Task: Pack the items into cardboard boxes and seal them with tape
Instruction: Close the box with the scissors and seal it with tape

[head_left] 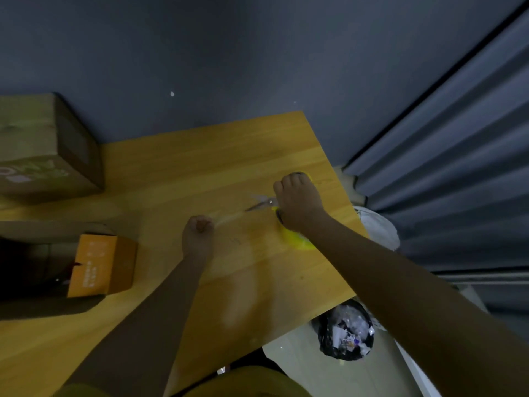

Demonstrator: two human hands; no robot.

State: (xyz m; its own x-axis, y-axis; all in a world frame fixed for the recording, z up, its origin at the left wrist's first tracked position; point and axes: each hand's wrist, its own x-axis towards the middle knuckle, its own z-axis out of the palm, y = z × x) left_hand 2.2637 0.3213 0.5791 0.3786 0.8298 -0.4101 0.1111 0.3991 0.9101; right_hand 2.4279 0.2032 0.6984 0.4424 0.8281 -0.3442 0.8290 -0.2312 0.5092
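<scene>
From the head camera, the right hand (296,203) was curled round scissors (262,202) with yellow handles, the blades parted and pointing toward the left hand (199,231). That hand was closed in a pinch on the end of a faint, blurred strip of clear tape (229,219), stretched toward the blades, probably so it could be cut taut. The tape roll itself could not be made out. Left of the left hand, near the wooden table's (200,167) edge, stood a small orange box (101,265); farther off beyond it sat a larger cardboard box (48,147), seemingly closed. Below the right forearm, a bin (346,330) held scraps.
</scene>
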